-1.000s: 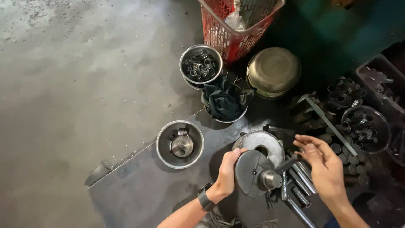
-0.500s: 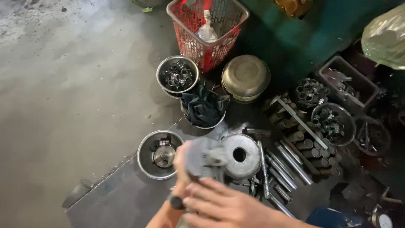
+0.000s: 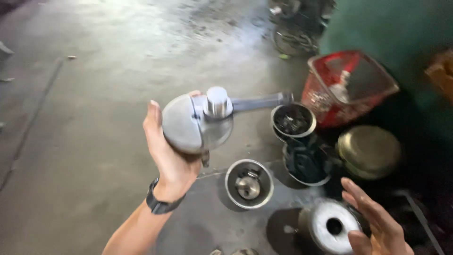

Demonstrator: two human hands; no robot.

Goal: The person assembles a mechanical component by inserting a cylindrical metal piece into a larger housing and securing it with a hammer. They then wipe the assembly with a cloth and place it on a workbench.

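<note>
Crankshaft half [image 3: 196, 123], a grey metal disc with a rod sticking out sideways, sits raised above the floor [image 3: 85, 94] in the left hand [image 3: 172, 156], fingers wrapped around its rim; right hand [image 3: 377, 222] hovers open, empty, beside a round metal drum [image 3: 330, 226]; small steel bowls [image 3: 249, 184] stand below.

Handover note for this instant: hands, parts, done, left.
Left hand: raised, gripping the metal crank assembly, its rod pointing right.
Right hand: open, empty, beside the round metal disc with a centre hole on the floor plate.
Nearby: steel bowl with a small part, bowl of dark parts, red basket, brass-coloured lid.
Done: crank assembly lifted off the floor.
Left: it is not yet set down anywhere.
</note>
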